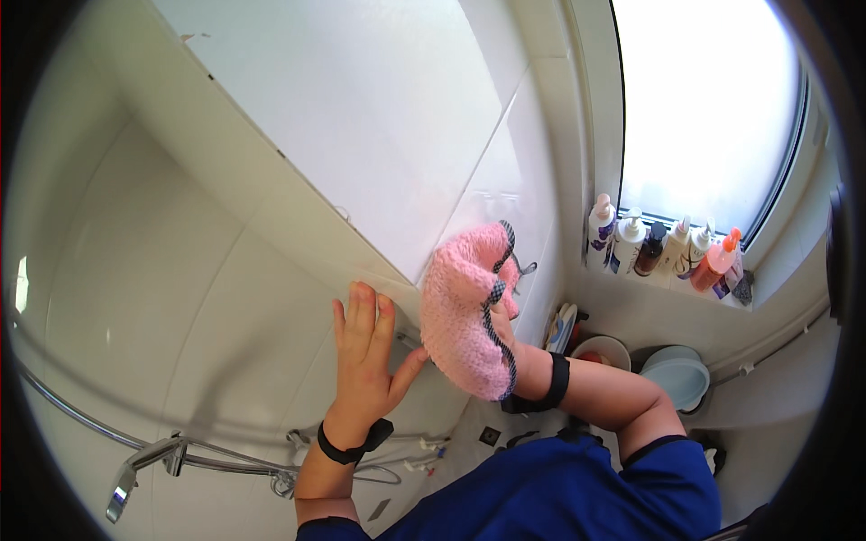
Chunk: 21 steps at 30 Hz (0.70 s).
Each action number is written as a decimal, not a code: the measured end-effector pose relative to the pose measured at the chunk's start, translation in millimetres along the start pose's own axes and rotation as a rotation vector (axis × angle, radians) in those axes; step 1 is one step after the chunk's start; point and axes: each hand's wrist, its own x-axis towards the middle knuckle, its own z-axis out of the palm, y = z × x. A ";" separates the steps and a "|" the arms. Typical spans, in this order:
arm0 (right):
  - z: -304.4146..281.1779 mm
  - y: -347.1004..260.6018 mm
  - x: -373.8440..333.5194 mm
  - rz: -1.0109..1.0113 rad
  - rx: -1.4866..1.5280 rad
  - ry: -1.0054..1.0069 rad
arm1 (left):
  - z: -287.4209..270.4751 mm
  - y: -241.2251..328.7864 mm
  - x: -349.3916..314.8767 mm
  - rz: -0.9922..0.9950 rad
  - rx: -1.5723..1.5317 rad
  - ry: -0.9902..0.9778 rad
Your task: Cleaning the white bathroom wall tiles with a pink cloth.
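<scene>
My left hand (368, 352) lies against the pale tiled wall (262, 298), fingers stretched out and thumb apart, with nothing in it. A fluffy pink cleaning cloth (460, 316) with a dark checked edge drapes over my right hand (503, 332). That hand presses the cloth to the corner where two wall faces meet. Most of its fingers are hidden behind the cloth; part of the hand shows beside the trim. A small loop sticks out from the cloth's far side. Each wrist wears a black band.
Several pump bottles (631, 236) stand on the sill under a bright window (704, 99). A light blue basin (677, 377) and a white bucket (603, 350) sit low at the right. At the lower left, a chrome hand shower (126, 482) hangs by a curved rail.
</scene>
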 end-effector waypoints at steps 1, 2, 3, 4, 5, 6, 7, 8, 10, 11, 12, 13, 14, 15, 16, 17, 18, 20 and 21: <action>1.1 -3.6 2.2 0.103 0.105 -0.023 | -1.2 0.7 -0.3 -0.003 0.002 0.001; 2.0 -6.3 9.2 0.000 0.084 0.030 | -2.3 1.4 -0.3 -0.004 0.001 -0.012; 1.9 -14.3 25.4 -0.109 0.062 0.081 | -2.9 -0.3 0.6 -0.002 0.003 -0.019; -0.3 -26.0 43.4 -0.168 0.057 0.100 | -5.2 -1.4 0.6 -0.006 0.013 -0.010; -3.9 -37.7 61.5 -0.227 0.049 0.123 | -6.4 -2.2 0.2 -0.018 0.017 -0.064; -10.4 -50.7 81.7 -0.354 -0.168 0.129 | -5.2 -4.4 -1.5 -0.032 0.017 -0.124; -13.6 -63.1 99.0 -0.484 -0.379 0.136 | -6.6 -6.3 -2.9 -0.039 0.026 -0.123; -13.8 -70.7 109.6 -0.495 -0.373 0.143 | -5.3 -9.4 -3.5 -0.043 -0.010 -0.152; -13.3 -70.0 108.0 -0.558 -0.432 0.131 | -4.6 -10.3 -6.2 -0.045 -0.045 -0.171; -13.2 -66.9 105.3 -0.614 -0.489 0.121 | -4.6 -9.9 -8.1 -0.040 -0.045 -0.150; -11.4 -56.9 88.2 -0.582 -0.473 0.112 | -4.3 -8.0 -6.4 -0.036 -0.050 -0.136; -9.2 -45.9 70.8 -0.549 -0.452 0.106 | -4.5 -5.8 -5.4 -0.034 -0.049 -0.126; -8.6 -33.5 48.0 -0.452 -0.404 0.122 | -3.7 0.6 0.8 -0.032 -0.049 -0.068; -7.4 -27.0 39.5 -0.408 -0.376 0.126 | -4.3 3.7 3.4 -0.039 -0.041 -0.012; -3.9 -20.6 29.7 -0.362 -0.342 0.129 | -3.3 2.5 2.5 -0.043 -0.038 -0.005; -2.2 -17.5 26.8 -0.356 -0.394 0.143 | -1.6 0.5 2.0 -0.038 -0.040 0.012; -2.0 -20.0 27.5 -0.340 -0.426 0.158 | 0.6 0.5 1.3 -0.028 -0.050 0.017; -3.9 -29.0 43.2 -0.358 -0.465 0.168 | 0.7 -1.1 1.0 -0.021 -0.032 0.001; -6.9 -39.8 62.4 -0.421 -0.510 0.148 | -3.0 -3.3 0.3 -0.019 0.002 -0.013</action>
